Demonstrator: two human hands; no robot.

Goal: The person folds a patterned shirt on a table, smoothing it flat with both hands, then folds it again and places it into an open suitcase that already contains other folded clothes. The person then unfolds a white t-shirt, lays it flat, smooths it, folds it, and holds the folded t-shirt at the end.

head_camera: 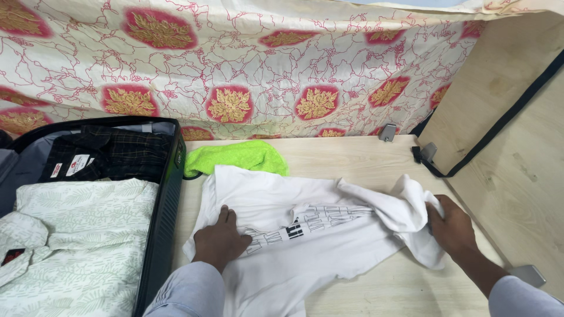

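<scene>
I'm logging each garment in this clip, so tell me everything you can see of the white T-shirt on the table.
The white T-shirt is soft, thin-looking cloth with a black block print across its front. It lies crumpled and partly spread on the pale wooden table, beside the open suitcase. The left hand presses flat on it near the print; the right hand grips a bunched-up fold at its right side. Its upper edge meets a bright green cloth.
</scene>
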